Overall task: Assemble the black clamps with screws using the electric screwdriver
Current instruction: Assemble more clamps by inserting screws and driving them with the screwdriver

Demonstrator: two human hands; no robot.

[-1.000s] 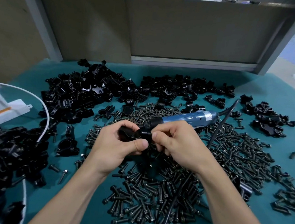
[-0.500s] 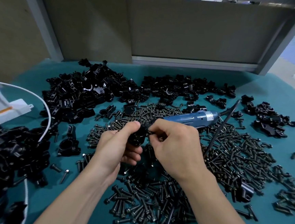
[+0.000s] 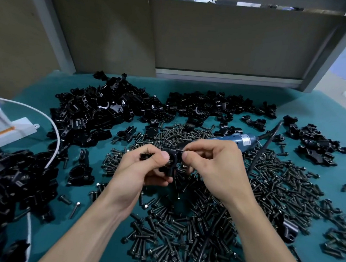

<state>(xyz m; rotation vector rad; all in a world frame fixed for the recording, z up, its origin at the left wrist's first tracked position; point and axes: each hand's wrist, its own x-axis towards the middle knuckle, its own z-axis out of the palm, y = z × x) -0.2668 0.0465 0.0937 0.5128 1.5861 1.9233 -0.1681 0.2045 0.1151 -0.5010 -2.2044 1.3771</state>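
The left hand (image 3: 141, 170) grips a black clamp (image 3: 171, 162) just above the table, thumb pressed on its upper face and the other fingers curled beneath it. This probably steadies the part and turns its screw hole toward the other hand. The right hand (image 3: 215, 166) pinches a screw (image 3: 180, 150) between thumb and forefinger and holds it level, its tip at the clamp's upper lug. This looks like the screw being started by hand so that it sits straight before any power is used. Whether the thread has caught cannot be told, since the fingers cover the joint. The clamp sits between the two hands, touching both, at the middle of the view and directly over the loose screws (image 3: 179, 242) spread across the teal mat (image 3: 316, 108), where the next one is within easy reach. The electric screwdriver (image 3: 241, 141) lies flat on the mat just behind the right hand, untouched, with its nose pointing toward the clamp and its black cord (image 3: 258, 157) trailing away to the right. It seems parked there for a quick pickup. A heap of clamp parts (image 3: 98, 114) lies farther back on the left, well clear of the hands, and a single clamp (image 3: 79, 174) rests alone on the mat near the left wrist.
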